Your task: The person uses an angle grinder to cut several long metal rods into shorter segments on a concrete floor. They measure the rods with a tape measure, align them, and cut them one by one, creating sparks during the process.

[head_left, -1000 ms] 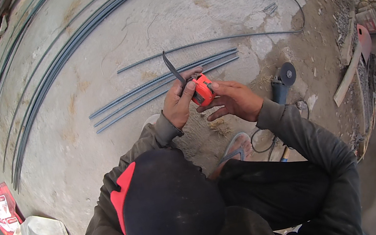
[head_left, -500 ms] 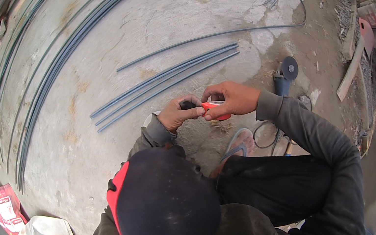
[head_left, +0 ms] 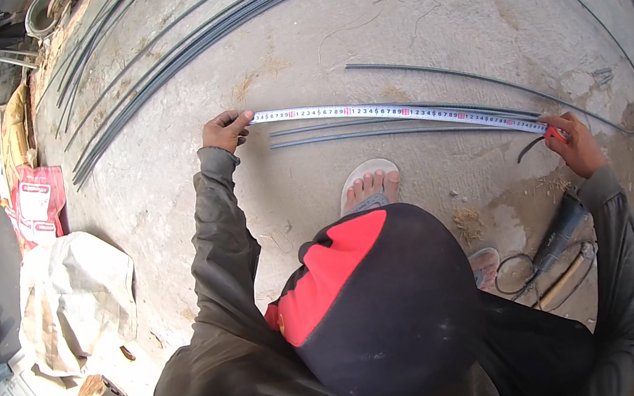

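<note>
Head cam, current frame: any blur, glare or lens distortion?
Head view: long bars look bowed, likely fisheye, with black surround at the corners; pale sheet at left is bright, near washed out in places; tape blade looks crisp, no obvious motion blur.

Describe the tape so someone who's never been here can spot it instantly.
On the concrete floor lie a few short grey bars. Stretched along them, from left hand to right hand, is the tape. Its flat white marked strip and red case set it apart from the grey bars.
</note>
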{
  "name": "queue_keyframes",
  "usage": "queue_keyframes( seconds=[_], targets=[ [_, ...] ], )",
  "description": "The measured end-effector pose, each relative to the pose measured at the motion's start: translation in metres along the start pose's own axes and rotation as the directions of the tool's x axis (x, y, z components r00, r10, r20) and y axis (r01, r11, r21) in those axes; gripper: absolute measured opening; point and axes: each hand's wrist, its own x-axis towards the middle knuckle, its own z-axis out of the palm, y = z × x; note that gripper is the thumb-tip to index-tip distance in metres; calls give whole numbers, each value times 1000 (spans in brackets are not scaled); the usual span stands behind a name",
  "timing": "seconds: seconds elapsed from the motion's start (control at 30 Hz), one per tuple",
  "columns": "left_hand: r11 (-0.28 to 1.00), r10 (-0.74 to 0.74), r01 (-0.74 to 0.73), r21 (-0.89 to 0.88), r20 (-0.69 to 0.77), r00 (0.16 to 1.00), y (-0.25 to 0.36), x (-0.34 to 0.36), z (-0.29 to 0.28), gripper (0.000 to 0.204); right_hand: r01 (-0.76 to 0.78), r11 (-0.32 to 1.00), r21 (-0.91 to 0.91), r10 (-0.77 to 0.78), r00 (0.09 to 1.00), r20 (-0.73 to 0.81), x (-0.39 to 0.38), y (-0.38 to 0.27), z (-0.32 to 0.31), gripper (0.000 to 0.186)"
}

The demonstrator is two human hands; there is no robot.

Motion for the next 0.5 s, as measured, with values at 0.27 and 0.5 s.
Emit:
queue_keyframes(
  seconds=[0.27, 0.5],
  targets=[
    [937, 168, -108, 331, -157, 973, -16, 0, 44, 37, 13, 1000, -20, -13, 1000, 3, 33, 5, -7, 42],
    [934, 337, -306, 185, -167, 927, -18, -2, 44, 24, 89, 993, -75, -88, 996, 14, 41, -20, 14, 34]
  ],
)
